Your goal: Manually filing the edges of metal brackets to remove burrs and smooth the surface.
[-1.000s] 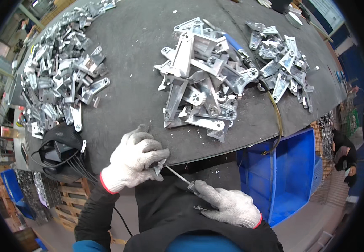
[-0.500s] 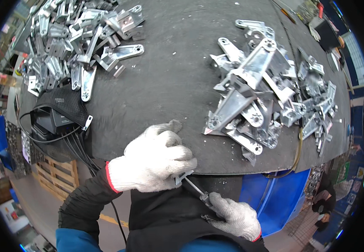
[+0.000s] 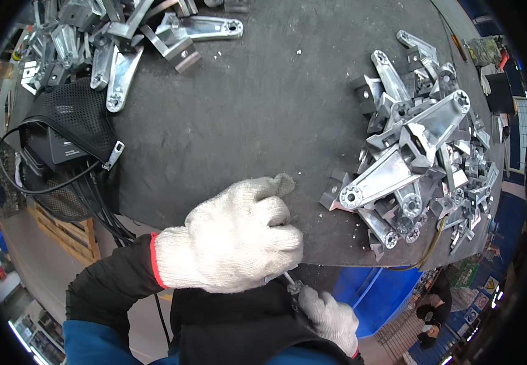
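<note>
My left hand point(image 3: 233, 237), in a white knit glove with a red cuff, is closed over a metal part at the table's front edge. The hand hides nearly all of that part. Lower and to the right, my gloved right hand point(image 3: 330, 316) is wrapped round a hand tool with a thin metal shaft point(image 3: 289, 279). The shaft points up toward the underside of my left hand, and its tip is hidden there. A heap of silvery cast metal brackets point(image 3: 379, 176) lies to the right of my left hand.
More metal brackets point(image 3: 123, 73) are piled at the far left of the dark table point(image 3: 245, 115). A black mesh pouch point(image 3: 69, 128) with cables lies at the left edge. Below the front edge stands a blue bin point(image 3: 385, 298). A person point(image 3: 434, 310) is at the lower right.
The view has shifted, so the heaps appear displaced. My left hand now covers the metal part, whose end showed before. Less of the tool's shaft is visible between my hands.
</note>
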Demonstrator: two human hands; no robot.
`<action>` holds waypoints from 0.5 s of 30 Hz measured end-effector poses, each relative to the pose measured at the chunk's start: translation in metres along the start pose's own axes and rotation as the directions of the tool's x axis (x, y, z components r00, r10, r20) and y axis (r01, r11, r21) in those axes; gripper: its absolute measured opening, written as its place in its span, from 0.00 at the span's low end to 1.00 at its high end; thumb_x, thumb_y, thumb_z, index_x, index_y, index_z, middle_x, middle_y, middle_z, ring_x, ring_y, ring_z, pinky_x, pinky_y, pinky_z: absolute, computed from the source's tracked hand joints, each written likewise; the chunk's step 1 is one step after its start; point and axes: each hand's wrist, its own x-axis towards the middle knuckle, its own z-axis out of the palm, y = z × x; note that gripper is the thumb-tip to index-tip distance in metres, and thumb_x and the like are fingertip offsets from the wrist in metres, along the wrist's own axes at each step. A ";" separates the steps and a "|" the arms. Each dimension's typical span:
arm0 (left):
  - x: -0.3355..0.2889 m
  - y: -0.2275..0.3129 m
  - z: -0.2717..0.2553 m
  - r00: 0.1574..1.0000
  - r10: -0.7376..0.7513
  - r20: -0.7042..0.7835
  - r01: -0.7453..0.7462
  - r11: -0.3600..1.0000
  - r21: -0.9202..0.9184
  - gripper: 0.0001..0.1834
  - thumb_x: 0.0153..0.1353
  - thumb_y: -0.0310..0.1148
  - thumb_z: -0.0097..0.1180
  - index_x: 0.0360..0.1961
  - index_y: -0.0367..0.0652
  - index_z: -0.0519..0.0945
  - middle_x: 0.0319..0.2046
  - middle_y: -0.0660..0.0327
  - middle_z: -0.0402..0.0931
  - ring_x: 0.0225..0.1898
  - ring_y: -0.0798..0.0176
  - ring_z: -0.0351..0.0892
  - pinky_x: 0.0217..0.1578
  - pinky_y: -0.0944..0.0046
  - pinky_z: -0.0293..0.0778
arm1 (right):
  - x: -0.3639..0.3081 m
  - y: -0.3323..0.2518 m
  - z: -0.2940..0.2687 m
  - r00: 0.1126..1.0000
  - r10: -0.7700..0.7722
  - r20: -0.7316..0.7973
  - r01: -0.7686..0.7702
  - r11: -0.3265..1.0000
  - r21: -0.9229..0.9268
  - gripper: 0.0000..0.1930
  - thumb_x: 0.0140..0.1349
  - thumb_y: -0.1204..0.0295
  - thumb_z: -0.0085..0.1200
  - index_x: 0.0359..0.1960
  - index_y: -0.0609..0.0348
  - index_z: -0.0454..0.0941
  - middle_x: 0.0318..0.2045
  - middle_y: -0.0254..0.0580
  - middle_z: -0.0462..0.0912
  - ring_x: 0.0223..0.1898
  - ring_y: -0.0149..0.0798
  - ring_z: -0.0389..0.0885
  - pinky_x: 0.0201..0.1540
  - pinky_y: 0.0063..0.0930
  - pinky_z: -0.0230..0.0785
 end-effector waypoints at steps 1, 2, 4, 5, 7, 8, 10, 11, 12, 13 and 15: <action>0.002 -0.002 -0.002 0.999 0.046 0.020 -0.046 0.999 0.018 0.26 0.32 0.48 0.68 0.39 0.57 0.87 0.37 0.73 0.72 0.49 0.57 0.75 0.58 0.48 0.80 | 0.007 -0.002 -0.005 1.000 0.008 0.029 -0.009 0.999 0.039 0.22 0.59 0.56 0.68 0.55 0.35 0.77 0.31 0.44 0.84 0.31 0.59 0.87 0.33 0.54 0.80; 0.004 -0.004 -0.004 0.995 0.095 0.034 -0.096 0.995 0.029 0.26 0.32 0.48 0.67 0.38 0.57 0.87 0.37 0.73 0.71 0.48 0.57 0.75 0.57 0.48 0.81 | 0.011 -0.006 -0.013 0.999 0.015 0.039 -0.016 0.999 0.031 0.22 0.59 0.56 0.68 0.55 0.35 0.77 0.31 0.44 0.84 0.31 0.59 0.87 0.33 0.54 0.80; 0.006 -0.005 0.000 0.995 0.095 0.018 -0.096 0.995 0.004 0.25 0.33 0.48 0.66 0.38 0.56 0.86 0.36 0.73 0.71 0.48 0.57 0.75 0.58 0.48 0.81 | 0.020 -0.013 -0.033 0.977 0.061 0.204 -0.111 0.963 0.245 0.22 0.60 0.57 0.68 0.54 0.39 0.74 0.37 0.47 0.87 0.38 0.63 0.87 0.40 0.56 0.80; 0.005 -0.006 0.001 0.995 0.102 0.006 -0.102 0.995 -0.010 0.24 0.33 0.48 0.66 0.37 0.55 0.86 0.36 0.72 0.71 0.48 0.57 0.75 0.58 0.48 0.81 | 0.024 -0.017 -0.045 0.960 0.080 0.268 -0.146 0.961 0.233 0.27 0.59 0.58 0.68 0.60 0.42 0.73 0.42 0.52 0.88 0.44 0.67 0.86 0.47 0.56 0.80; 0.003 -0.007 0.001 0.996 0.084 0.017 -0.084 0.996 -0.010 0.24 0.34 0.47 0.65 0.37 0.55 0.86 0.36 0.72 0.71 0.48 0.57 0.75 0.59 0.48 0.81 | 0.038 -0.004 -0.047 0.941 -0.001 0.339 -0.085 0.967 0.239 0.31 0.59 0.58 0.69 0.63 0.46 0.72 0.43 0.53 0.88 0.45 0.65 0.87 0.48 0.54 0.80; 0.002 -0.007 0.001 0.996 0.088 0.027 -0.088 0.996 -0.021 0.23 0.34 0.47 0.65 0.37 0.55 0.86 0.36 0.72 0.72 0.47 0.57 0.75 0.60 0.48 0.81 | 0.043 0.005 -0.046 0.914 -0.061 0.402 -0.047 0.966 0.253 0.35 0.58 0.58 0.70 0.66 0.50 0.70 0.44 0.55 0.88 0.47 0.62 0.88 0.49 0.52 0.80; 0.002 -0.008 0.002 0.994 0.106 0.015 -0.105 0.994 -0.022 0.23 0.35 0.47 0.66 0.36 0.55 0.85 0.36 0.72 0.72 0.47 0.57 0.75 0.60 0.47 0.81 | 0.046 0.029 -0.031 0.913 -0.226 0.339 0.075 0.912 0.404 0.41 0.61 0.59 0.69 0.74 0.50 0.63 0.47 0.58 0.88 0.49 0.63 0.88 0.52 0.47 0.81; 0.004 -0.010 0.004 0.991 0.131 0.012 -0.130 0.991 -0.027 0.22 0.36 0.47 0.66 0.36 0.55 0.85 0.36 0.72 0.72 0.48 0.57 0.75 0.60 0.47 0.81 | 0.046 0.039 -0.020 0.894 -0.375 0.247 0.191 0.815 0.547 0.46 0.64 0.60 0.68 0.81 0.50 0.56 0.50 0.61 0.88 0.52 0.63 0.89 0.55 0.42 0.82; 0.003 -0.009 0.004 0.993 0.118 0.004 -0.118 0.993 -0.019 0.22 0.36 0.47 0.66 0.36 0.55 0.85 0.36 0.72 0.72 0.48 0.57 0.75 0.60 0.47 0.81 | 0.048 0.043 -0.011 0.889 -0.383 0.252 0.200 0.819 0.538 0.46 0.64 0.60 0.68 0.81 0.50 0.56 0.50 0.61 0.88 0.52 0.63 0.89 0.55 0.42 0.82; 0.001 -0.009 0.003 0.991 0.133 0.019 -0.133 0.991 -0.036 0.21 0.38 0.47 0.67 0.36 0.55 0.85 0.36 0.70 0.72 0.48 0.56 0.75 0.60 0.47 0.81 | 0.050 0.043 -0.001 0.863 -0.409 0.298 0.044 0.648 0.760 0.49 0.63 0.62 0.69 0.82 0.53 0.53 0.53 0.61 0.87 0.56 0.61 0.87 0.59 0.42 0.80; 0.000 -0.010 0.003 0.991 0.130 0.015 -0.129 0.990 -0.054 0.20 0.39 0.47 0.67 0.37 0.54 0.85 0.36 0.69 0.72 0.49 0.55 0.75 0.60 0.47 0.80 | 0.048 0.045 0.015 0.873 -0.388 0.295 -0.078 0.488 0.869 0.50 0.59 0.67 0.73 0.80 0.56 0.55 0.61 0.58 0.82 0.63 0.55 0.83 0.65 0.41 0.75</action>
